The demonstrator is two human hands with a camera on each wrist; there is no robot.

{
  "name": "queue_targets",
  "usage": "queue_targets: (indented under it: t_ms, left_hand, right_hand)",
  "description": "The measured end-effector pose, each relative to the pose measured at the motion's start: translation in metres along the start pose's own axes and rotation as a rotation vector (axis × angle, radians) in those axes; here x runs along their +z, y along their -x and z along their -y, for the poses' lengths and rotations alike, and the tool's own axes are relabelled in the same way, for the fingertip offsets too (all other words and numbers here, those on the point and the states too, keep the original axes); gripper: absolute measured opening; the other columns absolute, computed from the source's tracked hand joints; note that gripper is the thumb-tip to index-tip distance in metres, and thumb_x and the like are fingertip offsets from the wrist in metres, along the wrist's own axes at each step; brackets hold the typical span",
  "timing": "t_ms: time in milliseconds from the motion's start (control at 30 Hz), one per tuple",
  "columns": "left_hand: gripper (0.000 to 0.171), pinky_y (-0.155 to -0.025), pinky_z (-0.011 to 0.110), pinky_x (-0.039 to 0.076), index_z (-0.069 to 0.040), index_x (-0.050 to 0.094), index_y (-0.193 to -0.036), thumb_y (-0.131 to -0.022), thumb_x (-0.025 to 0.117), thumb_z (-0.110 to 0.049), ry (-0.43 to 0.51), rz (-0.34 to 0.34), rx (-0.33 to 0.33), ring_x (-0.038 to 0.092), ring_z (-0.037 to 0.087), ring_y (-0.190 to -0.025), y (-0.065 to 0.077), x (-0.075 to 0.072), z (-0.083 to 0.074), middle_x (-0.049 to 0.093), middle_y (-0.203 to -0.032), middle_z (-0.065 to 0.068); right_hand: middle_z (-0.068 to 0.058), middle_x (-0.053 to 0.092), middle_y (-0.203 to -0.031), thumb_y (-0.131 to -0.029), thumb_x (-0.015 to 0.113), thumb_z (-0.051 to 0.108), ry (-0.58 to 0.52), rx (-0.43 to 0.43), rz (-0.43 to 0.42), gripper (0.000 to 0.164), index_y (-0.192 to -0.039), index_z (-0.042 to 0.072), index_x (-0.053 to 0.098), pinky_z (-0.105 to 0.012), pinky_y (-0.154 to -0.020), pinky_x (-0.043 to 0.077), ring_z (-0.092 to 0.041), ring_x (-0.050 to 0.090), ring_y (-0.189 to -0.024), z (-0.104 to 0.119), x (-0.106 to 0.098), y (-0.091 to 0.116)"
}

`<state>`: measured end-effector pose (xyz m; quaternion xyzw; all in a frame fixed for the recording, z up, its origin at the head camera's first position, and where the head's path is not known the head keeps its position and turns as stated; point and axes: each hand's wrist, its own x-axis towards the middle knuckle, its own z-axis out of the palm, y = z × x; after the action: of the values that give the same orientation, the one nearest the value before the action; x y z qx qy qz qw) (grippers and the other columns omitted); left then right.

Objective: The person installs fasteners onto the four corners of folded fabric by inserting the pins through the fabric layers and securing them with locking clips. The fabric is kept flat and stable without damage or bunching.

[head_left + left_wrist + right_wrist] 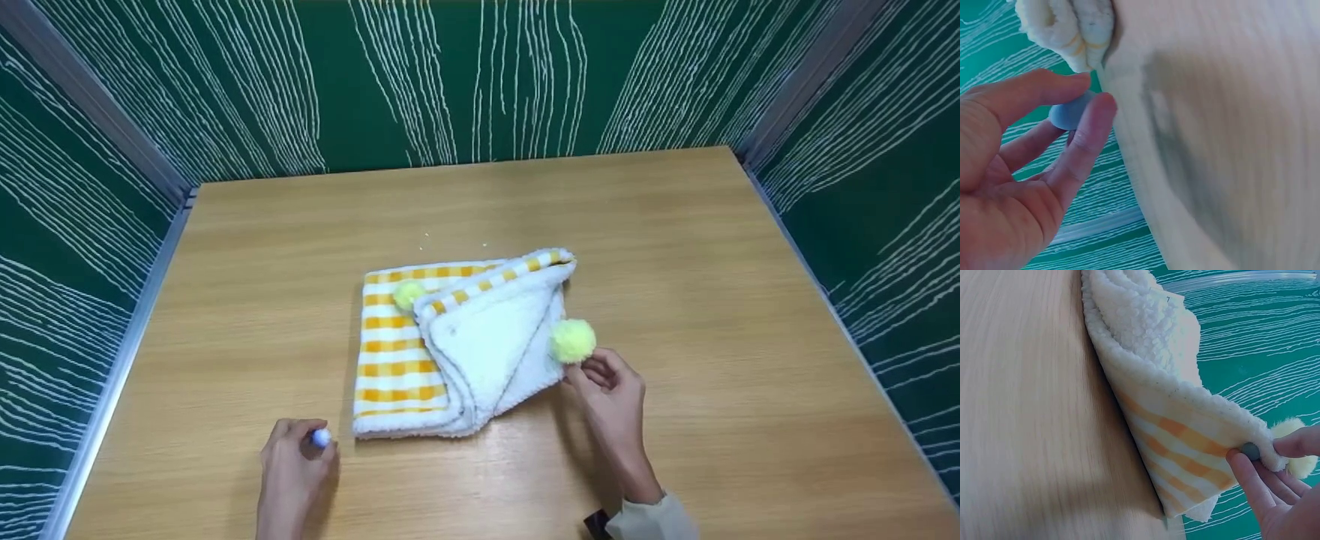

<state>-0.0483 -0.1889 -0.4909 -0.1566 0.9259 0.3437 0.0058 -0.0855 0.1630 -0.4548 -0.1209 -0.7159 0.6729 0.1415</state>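
A fleece-lined blanket [401, 367], yellow-and-white checked outside, lies folded on the table with one flap turned back to show white fleece. My right hand [611, 397] pinches its near right corner beside a yellow-green pom-pom [573, 341]. In the right wrist view a small grey-green round piece [1250, 451] sits against the checked side at the fingertips. Left of the blanket, my left hand [292, 465] holds a small pale blue rounded object [1069, 112] between thumb and fingers, apart from the cloth. A second pom-pom [409, 295] rests on the checked side, by the flap's left corner.
The wooden table [247, 300] is bordered by green panels [465, 75] with white line patterns at the back and both sides. Metal-coloured edging [112, 405] runs along the left side. Tiny white specks lie behind the blanket.
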Motion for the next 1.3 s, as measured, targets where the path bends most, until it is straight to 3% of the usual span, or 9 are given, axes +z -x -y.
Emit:
queue_targets:
  t_ms: [233,367,467,633,833,1067,1300]
  left_hand:
    - [0.028,-0.063,0.028,0.054,0.006,0.067,-0.103,-0.076,0.074,0.001,0.066,-0.11,0.153,0.063,0.026,-0.082,0.003,0.002,-0.013,0.056,-0.103,0.016]
    - [0.027,-0.056,0.02,0.052,0.006,0.069,-0.101,-0.075,0.076,0.002,0.107,-0.162,0.234,0.063,0.024,-0.079,0.004,0.005,-0.021,0.06,-0.098,0.014]
    - [0.026,-0.059,0.019,0.054,0.007,0.069,-0.099,-0.074,0.076,0.004,0.164,-0.18,0.287,0.064,0.025,-0.081,0.005,0.007,-0.03,0.061,-0.096,0.014]
    - [0.029,-0.065,0.021,0.055,0.008,0.067,-0.099,-0.071,0.075,0.01,0.249,-0.159,0.359,0.063,0.029,-0.089,0.005,0.012,-0.047,0.06,-0.098,0.014]
    - [0.031,-0.062,0.018,0.054,0.004,0.066,-0.1,-0.071,0.076,0.009,0.275,-0.114,0.435,0.062,0.021,-0.089,0.002,0.02,-0.064,0.059,-0.099,0.009]
    - [0.033,-0.063,0.018,0.053,0.0,0.065,-0.102,-0.072,0.076,0.007,0.274,-0.056,0.47,0.061,0.016,-0.087,-0.001,0.029,-0.076,0.059,-0.1,0.004]
    - [0.031,-0.062,0.018,0.054,-0.001,0.063,-0.101,-0.073,0.076,0.006,0.307,-0.012,0.52,0.06,0.015,-0.086,-0.002,0.037,-0.09,0.06,-0.099,0.007]
  right_hand:
    - [-0.022,0.066,-0.091,-0.079,0.069,-0.007,-0.01,0.003,-0.019,0.02,-0.098,-0.011,0.064,-0.028,-0.07,0.056,-0.015,0.067,-0.078,-0.021,-0.002,-0.007]
    - [-0.022,0.066,-0.09,-0.08,0.069,-0.006,-0.035,-0.017,-0.01,0.02,-0.098,-0.011,0.063,-0.03,-0.07,0.057,-0.018,0.068,-0.078,-0.029,-0.002,-0.009]
    - [-0.023,0.065,-0.09,-0.08,0.068,-0.007,-0.062,-0.028,0.003,0.02,-0.099,-0.012,0.062,-0.032,-0.069,0.057,-0.02,0.068,-0.077,-0.03,-0.003,-0.009]
    - [-0.022,0.065,-0.09,-0.08,0.069,-0.007,-0.058,-0.014,-0.002,0.021,-0.1,-0.011,0.062,-0.033,-0.07,0.057,-0.019,0.068,-0.077,-0.03,-0.003,-0.009]
    - [-0.022,0.066,-0.093,-0.08,0.069,-0.005,-0.03,0.006,-0.001,0.022,-0.101,-0.01,0.063,-0.03,-0.072,0.056,-0.018,0.068,-0.079,-0.029,-0.003,-0.009]
    - [-0.021,0.067,-0.093,-0.08,0.07,-0.004,-0.005,0.014,0.006,0.021,-0.1,-0.009,0.064,-0.028,-0.073,0.056,-0.019,0.068,-0.081,-0.029,-0.003,-0.008]
    - [-0.02,0.068,-0.094,-0.08,0.068,-0.007,0.018,0.009,-0.003,0.02,-0.1,-0.008,0.064,-0.026,-0.074,0.055,-0.016,0.067,-0.083,-0.029,-0.005,-0.008]
